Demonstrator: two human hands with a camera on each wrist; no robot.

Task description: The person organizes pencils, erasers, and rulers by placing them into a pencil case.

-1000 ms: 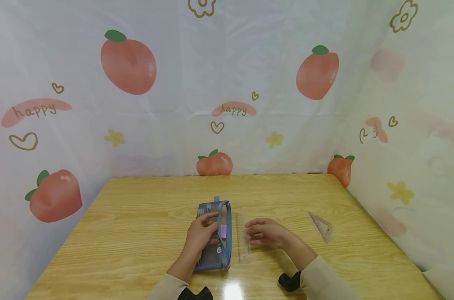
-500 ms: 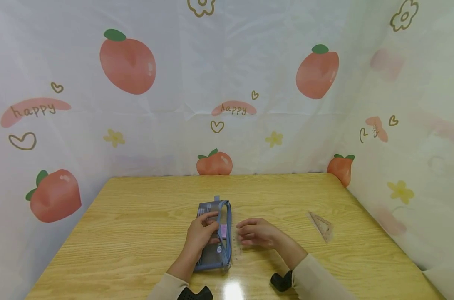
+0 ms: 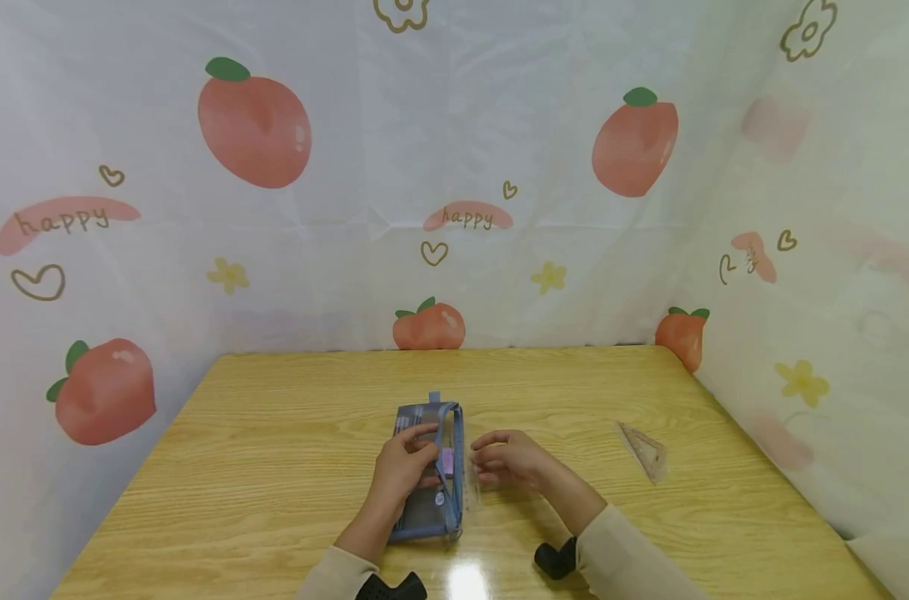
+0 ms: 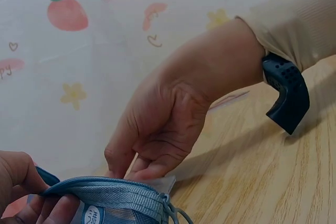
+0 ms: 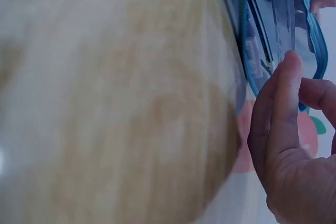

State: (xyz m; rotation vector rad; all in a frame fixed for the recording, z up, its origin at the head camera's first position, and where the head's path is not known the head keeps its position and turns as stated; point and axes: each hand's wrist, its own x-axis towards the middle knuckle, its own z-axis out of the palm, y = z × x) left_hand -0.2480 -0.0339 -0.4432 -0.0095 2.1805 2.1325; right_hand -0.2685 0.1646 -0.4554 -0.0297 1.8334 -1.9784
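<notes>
A blue mesh pencil case (image 3: 421, 518) lies lengthwise on the table with its zip side gaping to the right. My left hand (image 3: 403, 468) grips the upper edge of that opening between thumb and fingers. Just right of the zip, my right hand (image 3: 516, 458) pinches a clear plastic ruler (image 3: 471, 498). Seen from the right wrist, the ruler (image 5: 285, 17) stands at the mouth of the case, between the zip edges (image 5: 316, 35). A pinkish-purple item (image 3: 447, 462) shows inside the case.
A clear set square (image 3: 644, 452) lies on the wooden table (image 3: 274, 450), to the right of my right hand. White cloth (image 3: 334, 275) printed with peaches hangs at the back and sides of the table.
My right hand has moved left with the ruler, from a little way off up against the opening of the pencil case. The left hand and the case have stayed in place.
</notes>
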